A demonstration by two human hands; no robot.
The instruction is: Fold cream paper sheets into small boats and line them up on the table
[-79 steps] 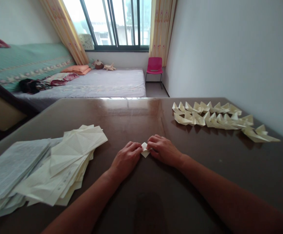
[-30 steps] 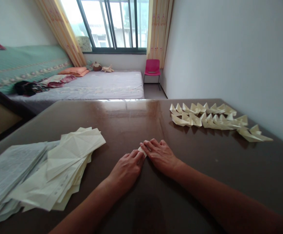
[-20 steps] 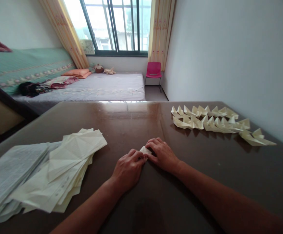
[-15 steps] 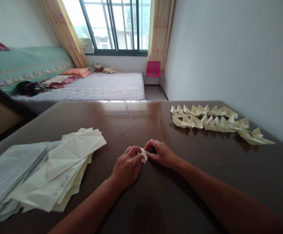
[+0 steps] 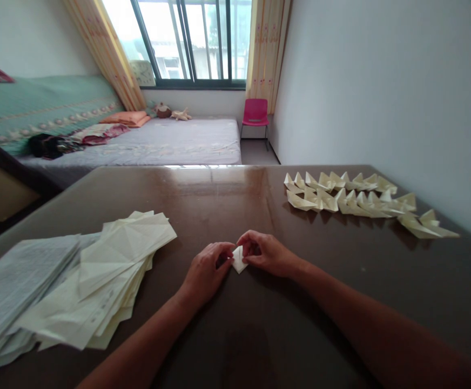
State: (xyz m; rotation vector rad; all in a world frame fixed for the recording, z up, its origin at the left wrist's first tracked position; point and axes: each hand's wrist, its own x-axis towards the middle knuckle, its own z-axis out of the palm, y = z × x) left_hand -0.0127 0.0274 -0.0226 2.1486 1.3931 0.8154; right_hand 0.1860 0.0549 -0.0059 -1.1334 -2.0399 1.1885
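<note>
A small folded piece of cream paper [image 5: 239, 261] lies on the brown table between my two hands, one corner pointing toward me. My left hand [image 5: 209, 268] pinches its left edge with thumb and fingertips. On the opposite side, my right hand [image 5: 268, 254] has its fingers curled and its thumb pressed at the paper's right edge. The far part of the paper is partly covered by my fingers.
Several folded paper boats [image 5: 352, 200] stand in rows at the right. To the left lie a stack of creased cream sheets [image 5: 118, 259] and a pile of printed paper [image 5: 25, 281]. Beyond the glossy table [image 5: 219, 205] are a bed [image 5: 195, 140] and a pink chair [image 5: 255, 112].
My fingers have shifted outward to the sides of the folded paper, so more of its near surface shows. The paper stays at nearly the same spot.
</note>
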